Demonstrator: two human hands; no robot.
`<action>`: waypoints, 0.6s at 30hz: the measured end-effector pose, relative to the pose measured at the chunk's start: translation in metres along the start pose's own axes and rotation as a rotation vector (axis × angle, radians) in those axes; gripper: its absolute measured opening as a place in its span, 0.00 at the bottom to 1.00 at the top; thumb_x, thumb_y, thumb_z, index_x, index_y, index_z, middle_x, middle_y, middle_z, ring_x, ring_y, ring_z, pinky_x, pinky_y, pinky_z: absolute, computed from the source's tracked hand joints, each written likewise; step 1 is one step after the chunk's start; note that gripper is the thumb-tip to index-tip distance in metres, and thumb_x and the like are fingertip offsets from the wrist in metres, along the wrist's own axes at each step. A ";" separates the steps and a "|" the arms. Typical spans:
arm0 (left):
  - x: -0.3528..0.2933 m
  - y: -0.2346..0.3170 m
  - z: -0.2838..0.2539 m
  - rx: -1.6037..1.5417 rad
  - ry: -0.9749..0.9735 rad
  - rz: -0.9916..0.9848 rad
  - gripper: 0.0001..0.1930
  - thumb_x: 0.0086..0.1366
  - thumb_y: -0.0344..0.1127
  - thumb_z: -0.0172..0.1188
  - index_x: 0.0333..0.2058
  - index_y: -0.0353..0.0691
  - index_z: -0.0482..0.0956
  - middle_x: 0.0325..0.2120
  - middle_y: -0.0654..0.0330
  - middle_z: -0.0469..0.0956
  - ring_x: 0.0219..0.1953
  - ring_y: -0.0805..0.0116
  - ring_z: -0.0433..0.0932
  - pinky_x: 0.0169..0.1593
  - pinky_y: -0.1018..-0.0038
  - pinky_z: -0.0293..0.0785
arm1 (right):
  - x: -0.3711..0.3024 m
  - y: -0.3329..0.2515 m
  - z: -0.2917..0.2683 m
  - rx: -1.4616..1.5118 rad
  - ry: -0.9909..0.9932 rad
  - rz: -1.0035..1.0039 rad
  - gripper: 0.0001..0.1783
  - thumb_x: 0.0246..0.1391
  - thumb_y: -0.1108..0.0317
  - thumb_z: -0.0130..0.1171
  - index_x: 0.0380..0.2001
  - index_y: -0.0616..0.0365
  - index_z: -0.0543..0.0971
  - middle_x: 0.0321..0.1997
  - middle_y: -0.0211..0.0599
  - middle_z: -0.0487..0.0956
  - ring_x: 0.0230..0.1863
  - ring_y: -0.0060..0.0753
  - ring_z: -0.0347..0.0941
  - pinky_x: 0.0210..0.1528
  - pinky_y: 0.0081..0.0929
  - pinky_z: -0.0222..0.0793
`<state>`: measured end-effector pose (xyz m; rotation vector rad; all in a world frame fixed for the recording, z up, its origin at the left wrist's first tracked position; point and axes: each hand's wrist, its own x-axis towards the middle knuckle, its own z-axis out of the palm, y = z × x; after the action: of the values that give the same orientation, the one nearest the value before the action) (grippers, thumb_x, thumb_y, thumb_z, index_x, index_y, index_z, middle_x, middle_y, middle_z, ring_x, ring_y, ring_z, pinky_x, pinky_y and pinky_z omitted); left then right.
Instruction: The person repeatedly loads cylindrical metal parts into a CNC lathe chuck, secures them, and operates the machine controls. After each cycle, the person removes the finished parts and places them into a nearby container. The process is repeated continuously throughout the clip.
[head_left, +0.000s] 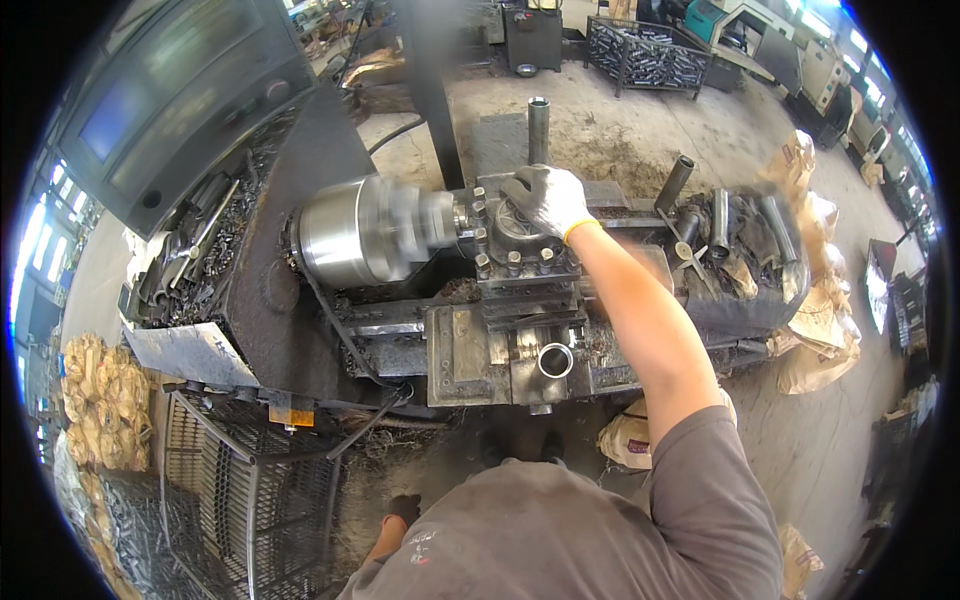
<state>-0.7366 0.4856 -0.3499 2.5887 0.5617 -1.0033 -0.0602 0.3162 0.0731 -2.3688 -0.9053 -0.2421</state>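
Note:
My right hand (547,200), in a white glove with dark fingertips, reaches forward onto the top of a lathe's square tool post (512,238). Its fingers curl downward, and what lies beneath them is hidden. Just beyond it stands an upright steel tube (539,130), its lower end covered by the hand. To the left, the lathe chuck (340,232) is blurred toward its jaws, close to the tool post. My left hand (404,508), in a dark glove, hangs low beside my body, away from the machine; its fingers do not show clearly.
Steel tubes (720,222) and tools lie on the lathe's right end, with a tilted tube (675,182) beside them. Nearer me is an open-ended round fitting (555,361). A metal mesh crate (250,490) stands lower left. Paper sacks (815,330) line the right.

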 end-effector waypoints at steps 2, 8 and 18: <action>0.023 0.004 -0.019 -0.171 0.067 -0.025 0.19 0.67 0.51 0.60 0.44 0.42 0.85 0.37 0.49 0.89 0.37 0.48 0.88 0.41 0.54 0.81 | 0.001 0.000 0.000 -0.001 -0.012 -0.002 0.22 0.64 0.46 0.58 0.37 0.52 0.89 0.41 0.49 0.87 0.43 0.58 0.85 0.49 0.49 0.79; 0.059 0.018 -0.056 -0.605 0.143 -0.052 0.22 0.69 0.52 0.55 0.35 0.39 0.87 0.24 0.55 0.85 0.28 0.60 0.86 0.38 0.60 0.80 | 0.002 0.003 0.002 -0.005 -0.015 0.007 0.23 0.64 0.45 0.59 0.39 0.53 0.89 0.41 0.48 0.87 0.45 0.58 0.85 0.49 0.49 0.79; 0.045 0.004 -0.010 0.061 -0.006 0.169 0.18 0.69 0.47 0.56 0.47 0.42 0.84 0.43 0.45 0.87 0.46 0.40 0.86 0.49 0.48 0.82 | 0.001 0.000 0.001 -0.002 0.030 -0.033 0.23 0.62 0.49 0.54 0.30 0.55 0.88 0.37 0.49 0.88 0.39 0.54 0.87 0.47 0.46 0.82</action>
<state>-0.6987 0.4975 -0.3741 2.6326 0.3088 -0.9863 -0.0595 0.3175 0.0721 -2.3474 -0.9308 -0.2916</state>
